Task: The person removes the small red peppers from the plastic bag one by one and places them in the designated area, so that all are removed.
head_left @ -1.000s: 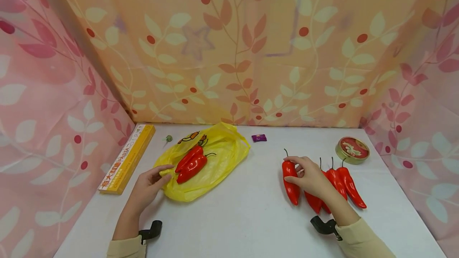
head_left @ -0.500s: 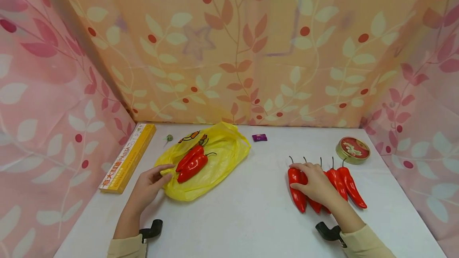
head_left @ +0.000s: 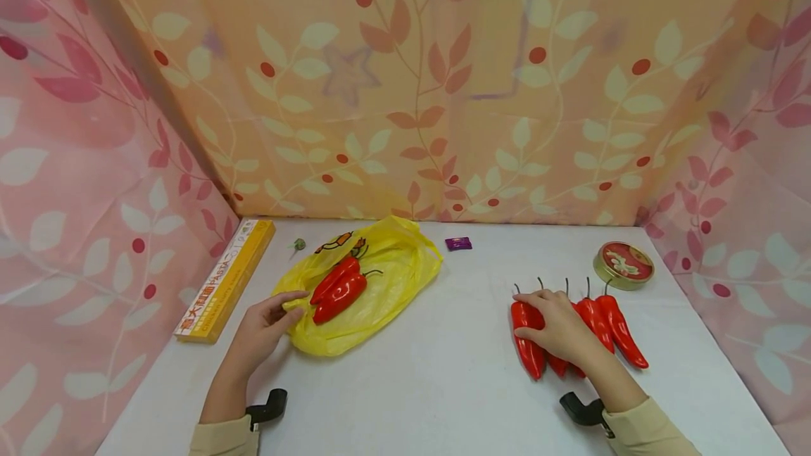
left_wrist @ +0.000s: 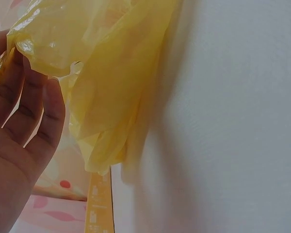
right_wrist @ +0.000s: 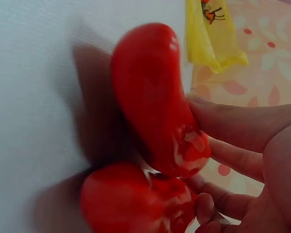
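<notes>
My left hand (head_left: 256,333) pinches the near-left edge of a yellow plastic bag (head_left: 395,283) between thumb and fingers. On the bag lie red peppers (head_left: 342,298) with dark stems. Farther right, my right hand (head_left: 556,326) holds a long red pepper (head_left: 529,361) by its upper part, thumb on the near side. That pepper is the leftmost of a row of several red peppers (head_left: 622,335), some partly covered by the hand. In the right wrist view the held pepper (right_wrist: 148,82) is just above a neighbouring pepper (right_wrist: 121,199).
A yellow pasta box (head_left: 228,283) lies at the left. Behind the bag sits a small green item (head_left: 299,244). A purple wrapped sweet (head_left: 459,243) lies near the back wall, and a round red-and-gold tin (head_left: 624,266) stands behind the pepper row.
My right hand has brought the red pepper rightward and toward me, up against the other peppers in the row. The left hand and the bag have stayed where they were.
</notes>
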Demonstrator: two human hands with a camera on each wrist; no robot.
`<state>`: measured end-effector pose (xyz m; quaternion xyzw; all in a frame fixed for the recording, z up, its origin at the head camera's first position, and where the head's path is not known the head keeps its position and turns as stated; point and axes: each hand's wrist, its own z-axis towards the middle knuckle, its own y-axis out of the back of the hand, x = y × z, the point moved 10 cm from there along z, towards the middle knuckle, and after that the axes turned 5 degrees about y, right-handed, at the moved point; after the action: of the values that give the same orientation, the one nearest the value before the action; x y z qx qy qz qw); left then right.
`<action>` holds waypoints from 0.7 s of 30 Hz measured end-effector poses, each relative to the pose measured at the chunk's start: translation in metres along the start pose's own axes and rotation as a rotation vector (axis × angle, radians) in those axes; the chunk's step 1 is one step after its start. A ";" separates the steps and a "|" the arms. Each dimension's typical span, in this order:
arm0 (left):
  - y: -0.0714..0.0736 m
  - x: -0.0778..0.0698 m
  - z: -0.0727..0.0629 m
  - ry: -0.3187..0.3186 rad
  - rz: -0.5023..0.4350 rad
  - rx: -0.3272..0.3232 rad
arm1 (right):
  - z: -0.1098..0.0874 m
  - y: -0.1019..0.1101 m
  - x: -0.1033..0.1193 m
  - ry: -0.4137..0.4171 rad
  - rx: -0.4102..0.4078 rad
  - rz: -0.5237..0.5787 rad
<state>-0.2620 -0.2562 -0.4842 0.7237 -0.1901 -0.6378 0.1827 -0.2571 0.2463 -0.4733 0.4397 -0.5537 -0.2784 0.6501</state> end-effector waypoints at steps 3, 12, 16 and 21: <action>0.000 0.000 0.000 -0.001 0.004 -0.001 | -0.001 0.000 0.001 0.008 -0.006 -0.009; 0.000 0.001 0.000 -0.001 0.005 -0.004 | -0.001 0.005 0.003 0.010 -0.007 -0.012; 0.000 0.000 0.000 -0.005 0.004 -0.004 | 0.001 0.013 0.009 0.022 -0.024 0.004; 0.000 0.001 0.000 -0.004 -0.001 -0.006 | 0.007 0.026 0.024 0.061 -0.060 0.014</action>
<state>-0.2618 -0.2569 -0.4851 0.7218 -0.1885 -0.6400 0.1841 -0.2611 0.2356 -0.4390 0.4242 -0.5282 -0.2768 0.6815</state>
